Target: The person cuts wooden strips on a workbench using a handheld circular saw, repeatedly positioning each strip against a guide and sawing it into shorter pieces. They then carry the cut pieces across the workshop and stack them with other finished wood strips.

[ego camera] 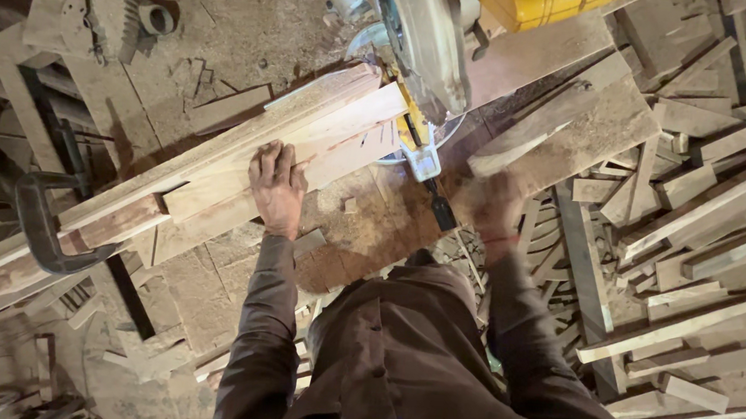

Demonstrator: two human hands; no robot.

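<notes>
A clamp (40, 219) held the fence rail at far left. Left hand (276, 182) lay flat, fingers together, pressing the plank (308, 141) on the bench, its end under the saw (435, 41). Right hand (496, 204) was blurred; grip cannot be told. Offcuts (691, 229) lay piled at right, so judged many cuts done; this plank uncut.

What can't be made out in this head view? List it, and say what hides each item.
- Right hand: motion blur; its grip is unreadable.
- Saw: top cut off by the upper edge; blade hidden behind its guard.
- Plank under the left hand: far end runs off the left edge.
- Clamp: its lower jaw lies in shadow.
</notes>
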